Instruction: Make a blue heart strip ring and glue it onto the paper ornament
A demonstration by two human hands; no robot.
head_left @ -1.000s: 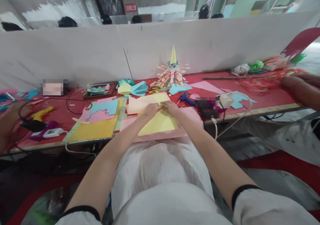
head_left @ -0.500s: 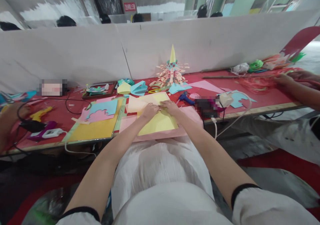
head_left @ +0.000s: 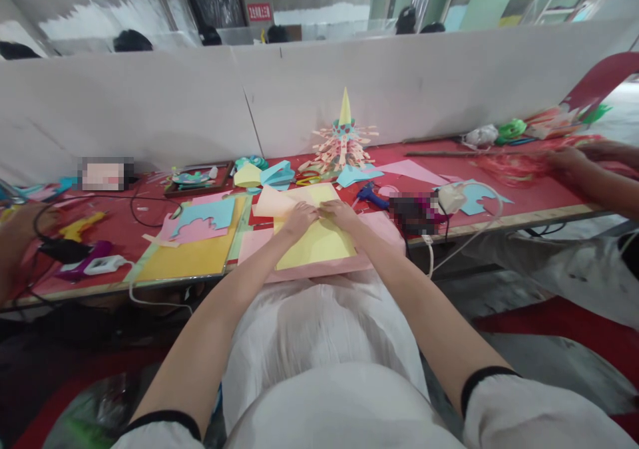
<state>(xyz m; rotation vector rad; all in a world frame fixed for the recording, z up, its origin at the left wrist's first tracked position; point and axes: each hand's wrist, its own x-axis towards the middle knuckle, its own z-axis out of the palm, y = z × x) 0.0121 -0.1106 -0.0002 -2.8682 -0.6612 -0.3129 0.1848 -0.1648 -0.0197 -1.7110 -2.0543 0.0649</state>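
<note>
My left hand (head_left: 301, 218) and my right hand (head_left: 341, 215) are close together over a yellow paper sheet (head_left: 314, 253). My left fingers are closed on a pale peach sheet of paper (head_left: 273, 203), whose far left end curls up off the surface. The fingers of my right hand are pinched together where that sheet's right end meets my left fingertips; the exact grip there is too small to see. Beneath the yellow sheet lies larger pink paper (head_left: 382, 236).
Behind my hands stands a paper cone tree (head_left: 344, 146) with a yellow tip. A blue glue gun (head_left: 372, 196) and a power strip with cables lie to the right. Cut paper (head_left: 210, 219) rests on the left. Co-workers' hands (head_left: 574, 163) are at both sides of the red table (head_left: 424, 159).
The left part of the peach sheet has lifted and curled more. Both my hands have stayed nearly in place. The co-worker's hands on the right have shifted slightly.
</note>
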